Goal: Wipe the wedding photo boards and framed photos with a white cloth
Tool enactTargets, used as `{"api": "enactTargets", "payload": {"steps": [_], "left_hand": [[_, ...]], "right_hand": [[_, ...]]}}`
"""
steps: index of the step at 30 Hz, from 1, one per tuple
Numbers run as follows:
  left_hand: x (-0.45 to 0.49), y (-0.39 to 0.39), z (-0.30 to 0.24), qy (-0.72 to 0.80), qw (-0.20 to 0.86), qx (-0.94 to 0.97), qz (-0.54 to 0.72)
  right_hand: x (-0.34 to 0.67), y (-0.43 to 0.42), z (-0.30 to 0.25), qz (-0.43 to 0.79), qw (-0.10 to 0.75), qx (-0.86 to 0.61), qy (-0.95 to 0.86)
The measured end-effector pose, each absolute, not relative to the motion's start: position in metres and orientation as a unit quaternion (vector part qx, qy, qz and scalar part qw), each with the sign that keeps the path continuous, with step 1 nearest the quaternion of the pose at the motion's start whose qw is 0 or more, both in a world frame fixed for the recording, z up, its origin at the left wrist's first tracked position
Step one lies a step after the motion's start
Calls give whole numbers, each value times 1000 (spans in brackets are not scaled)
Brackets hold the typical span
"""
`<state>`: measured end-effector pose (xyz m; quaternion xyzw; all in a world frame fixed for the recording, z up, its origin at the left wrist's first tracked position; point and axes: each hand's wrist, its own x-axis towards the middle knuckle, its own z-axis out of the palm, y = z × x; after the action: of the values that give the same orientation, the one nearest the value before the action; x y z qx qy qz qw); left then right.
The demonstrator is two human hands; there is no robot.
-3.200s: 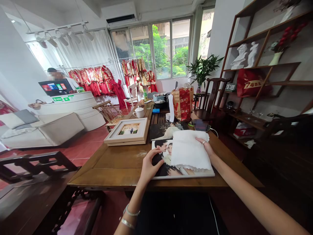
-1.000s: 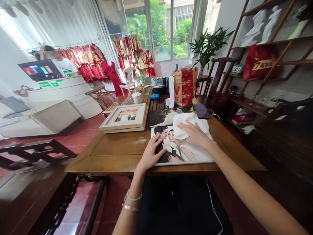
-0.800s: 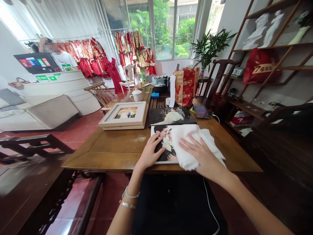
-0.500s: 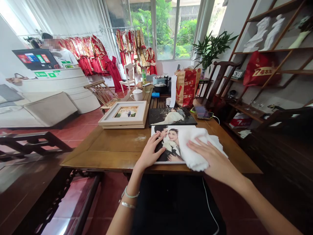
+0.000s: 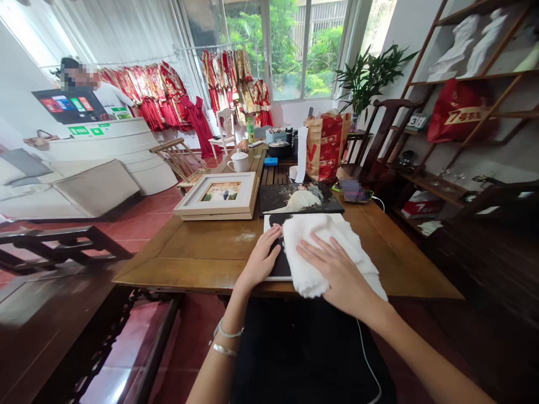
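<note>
My left hand lies on the left side of a photo panel at the table's near edge, fingers stretched out. A folded white towel covers most of that panel, leaving only its dark left part and pale border showing. Flat on top of the towel, my right hand presses with spread fingers. Just behind is a second, dark photo panel showing a pale gown. To the left, a light wooden picture frame with a white mat lies flat.
On the wooden table stand a white lidded cup, a red and brown paper bag and a phone on a cable. A person is behind the counter at the far left. Dark chairs flank the table.
My right hand and the towel have slid left across the photo panel, covering the pictured faces. My left hand stays on its left side. The view has shifted slightly.
</note>
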<state>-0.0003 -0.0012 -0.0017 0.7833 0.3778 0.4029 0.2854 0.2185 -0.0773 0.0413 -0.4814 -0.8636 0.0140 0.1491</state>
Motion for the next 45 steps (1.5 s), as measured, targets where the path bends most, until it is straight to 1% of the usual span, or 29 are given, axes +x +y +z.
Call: {"api": "enactTargets", "payload": {"steps": [3, 5, 7, 11, 14, 16, 19, 24, 28, 30, 33, 36, 39, 42, 45], "left_hand": [[0, -3, -1, 380, 292, 776, 410], [0, -4, 0, 378, 300, 772, 414], [-1, -4, 0, 376, 308, 769, 416], [-3, -2, -2, 368, 311, 766, 425], [-3, -2, -2, 369, 313, 764, 427], [-2, -4, 1, 377, 317, 760, 423], [1, -8, 8, 399, 329, 746, 419], [4, -15, 19, 445, 366, 701, 420], [3, -17, 21, 457, 385, 686, 416], [4, -17, 19, 455, 374, 695, 412], [4, -15, 14, 445, 328, 726, 409], [3, -13, 10, 422, 282, 763, 400], [2, -11, 9, 402, 262, 782, 397], [1, -10, 11, 399, 255, 791, 386], [1, -10, 11, 401, 245, 796, 381]], "right_hand": [[233, -109, 39, 13, 150, -455, -877], [247, -112, 38, 3, 152, -469, -870], [261, -99, 38, -10, 150, -507, -849], [271, -44, 43, -12, 127, -594, -795], [256, -11, 49, -13, 124, -614, -779], [239, -4, 51, -20, 130, -612, -780], [206, -18, 52, -26, 129, -602, -787], [156, -74, 55, -39, 116, -560, -819], [143, -106, 57, -18, 124, -516, -847], [152, -113, 57, 6, 135, -503, -854], [183, -108, 56, 33, 139, -506, -850], [221, -86, 54, 28, 147, -554, -819], [246, -53, 56, 36, 176, -599, -780], [247, -21, 63, 54, 188, -596, -779], [223, 5, 71, 70, 184, -563, -803]]}}
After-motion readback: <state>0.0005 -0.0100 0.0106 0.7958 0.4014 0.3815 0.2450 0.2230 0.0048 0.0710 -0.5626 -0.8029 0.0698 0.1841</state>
